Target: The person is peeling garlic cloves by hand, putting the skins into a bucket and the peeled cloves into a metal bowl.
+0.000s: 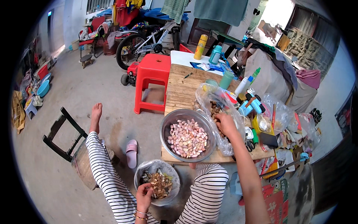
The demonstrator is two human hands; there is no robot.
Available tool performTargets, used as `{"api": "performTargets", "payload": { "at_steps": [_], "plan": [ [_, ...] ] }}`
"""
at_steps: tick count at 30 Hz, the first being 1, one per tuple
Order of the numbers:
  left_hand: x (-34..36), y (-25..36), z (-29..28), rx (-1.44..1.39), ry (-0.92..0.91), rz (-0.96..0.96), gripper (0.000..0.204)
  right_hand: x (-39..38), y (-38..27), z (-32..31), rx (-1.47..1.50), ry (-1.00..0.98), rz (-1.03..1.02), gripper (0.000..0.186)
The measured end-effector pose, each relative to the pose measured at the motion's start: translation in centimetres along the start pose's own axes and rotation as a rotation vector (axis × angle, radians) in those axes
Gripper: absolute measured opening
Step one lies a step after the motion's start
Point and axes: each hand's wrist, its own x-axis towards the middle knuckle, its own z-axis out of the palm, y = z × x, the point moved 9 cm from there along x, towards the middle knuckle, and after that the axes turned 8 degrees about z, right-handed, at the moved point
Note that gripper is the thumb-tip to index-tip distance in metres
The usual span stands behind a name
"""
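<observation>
A steel bowl (163,139) full of shelled pink peanuts (187,138) stands at the table's near edge. Right of it lies a clear plastic bag (226,147) with brown unshelled peanuts (214,109). My right hand (226,125) reaches into the bag, fingers bent together among the peanuts; their tips are hidden. Below the table, between my legs, a bin (176,186) lined with a pale bag holds broken peanut shells (161,185). Over its near left side is my left hand (144,195), closed with fingers curled; whatever it may hold is too small to make out.
The wooden table (179,91) also carries bottles, a green cup (226,79), a blue toy (251,105) and scissors (250,145). A red stool (152,67) stands at its left. A pink slipper (131,153) and a low wooden chair (67,136) are on the floor.
</observation>
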Motion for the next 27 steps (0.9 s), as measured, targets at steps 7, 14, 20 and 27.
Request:
{"api": "performTargets", "payload": {
  "at_steps": [7, 14, 20, 27],
  "plan": [
    [-0.5, -0.8, 1.0, -0.027, -0.055, -0.057, 0.021, -0.4, -1.1, -0.4, -0.010, 0.022, -0.120, 0.022],
    [-1.5, 0.6, 3.3, -0.648, -0.099, -0.450, 0.020, -3.4, -1.9, -7.3, 0.241, 0.252, -0.020, 0.019],
    [-2.4, 5.4, 9.3, -1.244, -0.335, -0.572, 0.041, -13.6, -16.7, -9.7, 0.343, 0.018, -0.639, 0.016],
    [-2.8, 7.6, 12.7, -1.443, -0.327, -0.703, 0.041, -23.0, -24.1, 1.3, 0.322, -0.402, -0.808, 0.033]
  ]
}}
